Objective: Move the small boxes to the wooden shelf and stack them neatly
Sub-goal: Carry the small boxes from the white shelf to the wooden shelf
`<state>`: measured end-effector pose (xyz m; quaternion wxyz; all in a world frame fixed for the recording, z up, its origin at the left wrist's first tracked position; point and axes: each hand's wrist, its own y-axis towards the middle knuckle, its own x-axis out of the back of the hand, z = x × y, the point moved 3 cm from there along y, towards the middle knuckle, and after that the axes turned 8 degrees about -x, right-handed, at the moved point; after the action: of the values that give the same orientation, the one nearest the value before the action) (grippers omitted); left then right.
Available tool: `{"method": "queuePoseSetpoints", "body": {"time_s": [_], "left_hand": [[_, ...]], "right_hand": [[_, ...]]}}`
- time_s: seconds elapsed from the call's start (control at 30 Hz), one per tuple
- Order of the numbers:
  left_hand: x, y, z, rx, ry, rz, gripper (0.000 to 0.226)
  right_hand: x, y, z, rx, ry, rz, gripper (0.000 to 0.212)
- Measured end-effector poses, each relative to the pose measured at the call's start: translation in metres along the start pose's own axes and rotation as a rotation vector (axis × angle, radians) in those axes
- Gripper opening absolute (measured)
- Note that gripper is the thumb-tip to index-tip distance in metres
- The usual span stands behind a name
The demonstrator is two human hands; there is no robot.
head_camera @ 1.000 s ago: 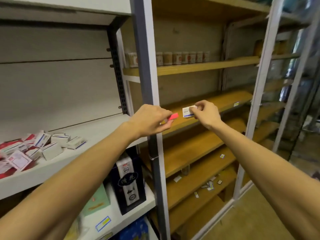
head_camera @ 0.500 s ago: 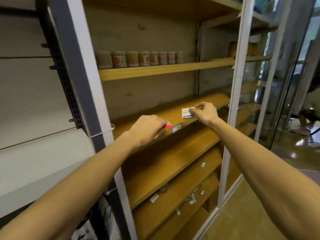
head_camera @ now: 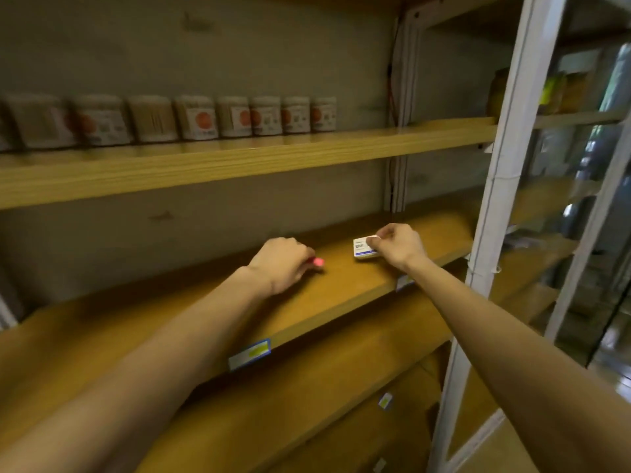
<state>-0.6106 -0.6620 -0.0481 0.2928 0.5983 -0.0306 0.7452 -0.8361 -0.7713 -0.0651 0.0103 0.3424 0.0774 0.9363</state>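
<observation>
Now lower (both hands (head_camera: 399,245)), boxes (head_camera: 366,249) shelf-level.

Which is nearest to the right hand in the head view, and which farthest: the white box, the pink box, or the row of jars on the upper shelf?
1. White box: gripped by the right hand, on the wooden shelf.
2. Pink box: to the left, held by the left hand.
3. Row of jars: up and left, on the upper shelf.

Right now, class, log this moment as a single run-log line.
left hand: grips pink box | right hand: pinches white box on wooden shelf | stack: not started
</observation>
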Motion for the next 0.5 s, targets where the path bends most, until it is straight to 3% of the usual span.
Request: {"method": "queuePoseSetpoints", "body": {"time_s": [0.17,0.3,0.4,0.5], "left_hand": [[-0.038,0.056,0.001,0.041,-0.009,0.076,0.033],[-0.06,0.084,0.004,0.082,-0.108,0.066,0.036],[-0.07,0.1,0.014,0.139,-0.153,0.046,0.042],[-0.08,0.113,0.021,0.221,-0.291,0.08,0.065]], "right_hand": [[-0.002,0.047,-0.03,0.01,-0.142,-0.057,0.035],[-0.008,0.067,-0.041,0.151,-0.214,-0.091,0.037],[-0.009,0.077,-0.04,0.259,-0.199,0.018,0.046],[-0.012,0.082,-0.04,0.327,-0.286,0.089,0.044]]}}
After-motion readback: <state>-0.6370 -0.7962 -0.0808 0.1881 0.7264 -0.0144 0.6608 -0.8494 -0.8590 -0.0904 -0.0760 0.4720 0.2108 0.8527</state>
